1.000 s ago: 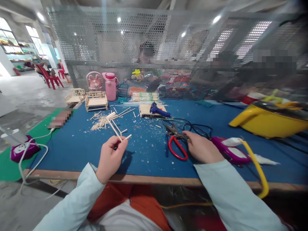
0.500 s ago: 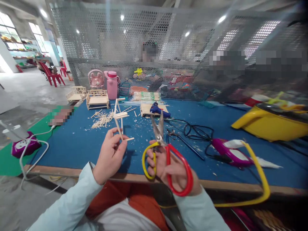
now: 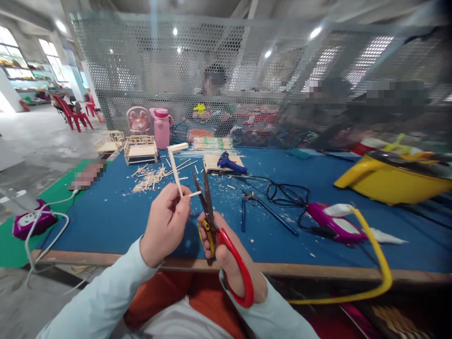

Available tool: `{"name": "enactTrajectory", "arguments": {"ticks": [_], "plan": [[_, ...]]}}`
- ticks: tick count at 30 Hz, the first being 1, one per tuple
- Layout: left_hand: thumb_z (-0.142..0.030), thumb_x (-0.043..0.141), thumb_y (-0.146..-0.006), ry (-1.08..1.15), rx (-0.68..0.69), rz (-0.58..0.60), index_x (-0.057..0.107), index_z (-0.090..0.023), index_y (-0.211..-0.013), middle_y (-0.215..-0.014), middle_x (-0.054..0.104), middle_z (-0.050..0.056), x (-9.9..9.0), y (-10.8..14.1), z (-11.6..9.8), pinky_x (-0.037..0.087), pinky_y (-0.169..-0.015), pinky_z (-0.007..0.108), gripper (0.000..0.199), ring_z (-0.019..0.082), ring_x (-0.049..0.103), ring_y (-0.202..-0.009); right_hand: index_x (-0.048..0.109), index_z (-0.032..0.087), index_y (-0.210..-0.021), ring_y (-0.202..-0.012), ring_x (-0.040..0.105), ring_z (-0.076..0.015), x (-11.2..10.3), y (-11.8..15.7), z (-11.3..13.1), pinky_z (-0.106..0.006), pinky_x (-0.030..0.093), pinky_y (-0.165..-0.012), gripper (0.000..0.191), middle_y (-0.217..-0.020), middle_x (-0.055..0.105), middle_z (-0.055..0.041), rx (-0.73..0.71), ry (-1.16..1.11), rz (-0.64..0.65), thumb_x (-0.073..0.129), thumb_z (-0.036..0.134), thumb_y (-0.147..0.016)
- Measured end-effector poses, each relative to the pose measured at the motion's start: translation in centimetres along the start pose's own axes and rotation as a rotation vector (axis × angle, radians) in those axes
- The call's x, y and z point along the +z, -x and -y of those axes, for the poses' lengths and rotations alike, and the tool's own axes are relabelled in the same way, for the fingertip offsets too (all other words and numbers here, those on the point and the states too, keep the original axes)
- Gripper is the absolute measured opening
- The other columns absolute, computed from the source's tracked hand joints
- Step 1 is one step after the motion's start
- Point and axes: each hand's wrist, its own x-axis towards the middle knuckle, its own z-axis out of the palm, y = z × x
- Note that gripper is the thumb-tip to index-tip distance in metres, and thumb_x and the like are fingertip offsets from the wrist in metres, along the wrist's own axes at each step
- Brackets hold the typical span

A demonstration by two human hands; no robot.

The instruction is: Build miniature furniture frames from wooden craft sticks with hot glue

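Over the near side of the blue-topped table (image 3: 106, 221), the left hand (image 3: 164, 228) pinches a small angular frame of pale wooden sticks (image 3: 175, 170), fingers closed; the right hand (image 3: 235, 263) wraps round metal scissors with red and yellow handles (image 3: 209, 214), blades slightly parted, right at one stick's tip! Blue-handled metal pliers (image 3: 276, 215) lie further right.

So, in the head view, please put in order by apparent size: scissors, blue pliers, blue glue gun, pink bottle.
Scissors, also nearest
Blue pliers
Blue glue gun and pink bottle: too alike to rank
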Motion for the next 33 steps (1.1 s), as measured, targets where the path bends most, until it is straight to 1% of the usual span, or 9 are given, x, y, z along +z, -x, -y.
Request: {"name": "enactTrajectory", "arguments": {"ticks": [7, 13, 15, 17, 19, 21, 25, 29, 33], "plan": [[-0.028, 0.041, -0.084, -0.013, 0.044, -0.016, 0.054, -0.021, -0.079, -0.072, 0.054, 0.002, 0.2, 0.5, -0.3, 0.04, -0.06, 0.025, 0.015, 0.015, 0.051, -0.064, 0.044, 0.024, -0.107, -0.059, 0.034, -0.0104, -0.4, 0.0, -0.1, -0.024, 0.036, -0.051, 0.066, -0.077, 0.039, 0.0001, -0.003, 0.058, 0.069, 0.048, 0.073, -0.063], [-0.025, 0.038, -0.085, -0.051, 0.103, 0.009, 0.053, -0.02, -0.082, -0.073, 0.055, 0.003, 0.3, 0.6, -0.3, 0.04, -0.062, 0.025, 0.016, 0.014, 0.052, -0.066, 0.043, 0.023, -0.105, -0.055, 0.033, -0.0093, -0.3, -0.3, -0.7, -0.023, 0.033, -0.047, 0.062, -0.076, 0.039, 0.0007, -0.025, 0.035, 0.048, 0.046, 0.072, -0.066], [-0.024, 0.038, -0.086, -0.045, 0.101, 0.02, 0.053, -0.019, -0.082, -0.071, 0.054, 0.002, 0.3, 0.6, -0.2, 0.039, -0.06, 0.025, 0.017, 0.013, 0.05, -0.064, 0.043, 0.023, -0.105, -0.056, 0.035, -0.0098, -0.1, -0.4, -0.8, -0.023, 0.035, -0.049, 0.05, -0.073, 0.04, 0.0016, -0.034, 0.062, 0.032, 0.049, 0.061, -0.073], [-0.025, 0.037, -0.086, -0.036, 0.101, 0.023, 0.054, -0.019, -0.083, -0.069, 0.052, 0.001, 0.4, 0.6, -0.2, 0.039, -0.058, 0.024, 0.018, 0.013, 0.048, -0.061, 0.04, 0.024, -0.107, -0.058, 0.04, -0.0101, 0.1, -0.5, -0.8, -0.023, 0.038, -0.053, 0.039, -0.074, 0.043, 0.0022, -0.009, 0.108, -0.008, 0.055, 0.041, -0.076], [-0.027, 0.038, -0.087, -0.031, 0.112, 0.018, 0.054, -0.018, -0.083, -0.069, 0.051, 0.0, 0.5, 0.5, -0.2, 0.038, -0.058, 0.024, 0.019, 0.012, 0.047, -0.061, 0.035, 0.025, -0.109, -0.063, 0.045, -0.0105, 0.4, -0.6, -0.8, -0.024, 0.04, -0.059, 0.043, -0.078, 0.047, 0.0024, 0.029, 0.144, -0.057, 0.057, 0.022, -0.072], [-0.028, 0.042, -0.086, -0.026, 0.13, 0.008, 0.054, -0.018, -0.083, -0.07, 0.051, 0.0, 0.6, 0.3, 0.0, 0.038, -0.058, 0.023, 0.016, 0.011, 0.046, -0.062, 0.036, 0.023, -0.106, -0.065, 0.048, -0.0111, 0.5, -0.7, -0.8, -0.025, 0.042, -0.062, 0.044, -0.08, 0.051, 0.0025, 0.045, 0.181, -0.104, 0.056, 0.014, -0.068], [-0.027, 0.048, -0.084, -0.038, 0.15, -0.003, 0.055, -0.018, -0.083, -0.072, 0.051, -0.001, 1.0, 0.0, 0.2, 0.037, -0.057, 0.022, 0.011, 0.01, 0.046, -0.062, 0.045, 0.018, -0.087, -0.062, 0.048, -0.0122, 0.4, -0.9, -0.3, -0.026, 0.04, -0.059, 0.017, -0.07, 0.053, 0.001, 0.055, 0.344, -0.157, 0.053, 0.03, -0.077], [-0.024, 0.045, -0.086, -0.046, 0.165, -0.018, 0.054, -0.018, -0.081, -0.07, 0.05, -0.001, 0.9, -0.1, 0.1, 0.037, -0.056, 0.021, 0.011, 0.009, 0.045, -0.061, 0.047, 0.017, -0.069, -0.058, 0.044, -0.0118, 0.1, -0.8, 0.4, -0.025, 0.037, -0.056, 0.031, -0.062, 0.051, 0.0003, 0.027, 0.463, -0.084, 0.044, 0.044, -0.083], [-0.024, 0.043, -0.086, 0.01, 0.141, 0.027, 0.051, -0.018, -0.078, -0.07, 0.048, -0.001, 0.5, 0.1, -0.3, 0.038, -0.054, 0.02, 0.013, 0.009, 0.046, -0.06, 0.051, 0.016, -0.08, -0.061, 0.045, -0.0125, 0.2, -0.6, 0.4, -0.025, 0.037, -0.058, 0.029, -0.068, 0.053, -0.0009, -0.057, 0.454, -0.065, 0.042, 0.044, -0.084]]}}
